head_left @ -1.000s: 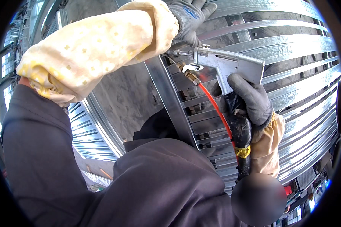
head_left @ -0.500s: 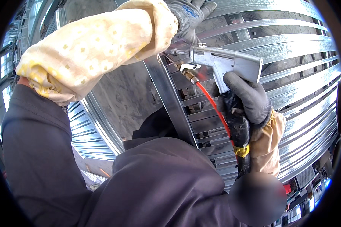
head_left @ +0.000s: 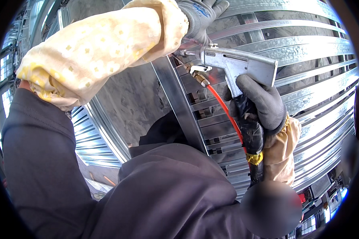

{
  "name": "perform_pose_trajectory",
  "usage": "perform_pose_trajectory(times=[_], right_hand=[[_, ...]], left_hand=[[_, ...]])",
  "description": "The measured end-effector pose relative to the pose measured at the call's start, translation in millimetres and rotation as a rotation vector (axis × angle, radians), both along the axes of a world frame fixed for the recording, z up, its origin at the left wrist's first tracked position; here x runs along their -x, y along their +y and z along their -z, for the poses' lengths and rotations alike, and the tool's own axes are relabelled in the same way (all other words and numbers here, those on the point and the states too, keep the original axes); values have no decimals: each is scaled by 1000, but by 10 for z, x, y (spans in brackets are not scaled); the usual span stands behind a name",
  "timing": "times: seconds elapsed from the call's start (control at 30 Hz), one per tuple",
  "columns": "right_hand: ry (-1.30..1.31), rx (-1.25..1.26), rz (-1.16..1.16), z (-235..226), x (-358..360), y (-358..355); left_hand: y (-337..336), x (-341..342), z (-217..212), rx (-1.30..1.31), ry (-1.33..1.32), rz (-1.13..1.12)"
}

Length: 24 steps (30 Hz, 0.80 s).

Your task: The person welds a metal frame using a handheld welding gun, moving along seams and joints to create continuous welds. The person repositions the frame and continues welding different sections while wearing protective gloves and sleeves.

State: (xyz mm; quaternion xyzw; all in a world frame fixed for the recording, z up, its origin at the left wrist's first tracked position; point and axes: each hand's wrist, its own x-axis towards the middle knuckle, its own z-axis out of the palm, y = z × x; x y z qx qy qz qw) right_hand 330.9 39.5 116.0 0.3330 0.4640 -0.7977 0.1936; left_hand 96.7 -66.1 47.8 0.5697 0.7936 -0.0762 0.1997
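My right hand (head_left: pixel 263 101), in a grey glove, is wrapped around the grip of a silver pistol-shaped welding gun (head_left: pixel 239 63). Its nozzle points left, to a spot just below my left hand at the corner of a steel frame (head_left: pixel 175 99). A red hose (head_left: pixel 225 109) joins the gun's brass fitting and white lever valve, and black tape covers the cable under the grip. My left hand (head_left: pixel 201 18), gloved in grey, lies over the metal at the top edge with thumb and fingers apart. Its far fingers are partly cut off, and my sleeve partly hides the nozzle's tip area.
Shiny parallel steel bars (head_left: pixel 307 46) span the right side. More stacked metal profiles (head_left: pixel 93 137) lie at lower left, and grey concrete floor (head_left: pixel 133 99) shows between. My dark-clothed body fills the lower middle. A blurred round patch covers part of the lower right.
Hardly anything differs. The gun and my right hand have shifted very slightly right; my left hand stays in place.
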Motion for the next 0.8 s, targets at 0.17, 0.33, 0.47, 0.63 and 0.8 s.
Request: perform_pose_trajectory(times=[0.17,0.33,0.47,0.63,0.8], right_hand=[[14,3,-15,6,7,6],[0,-15,-18,-26,21,-7],[0,-17,-11,-6,-12,-15],[13,-8,-57,-20,-13,10],[16,-4,-30,29,-53,14]], left_hand=[[-16,21,40,-4,14,13],[-29,32,69,-21,-6,2],[-32,39,84,-25,-22,8],[-11,37,66,41,-5,-9],[40,26,11,57,-8,13]])
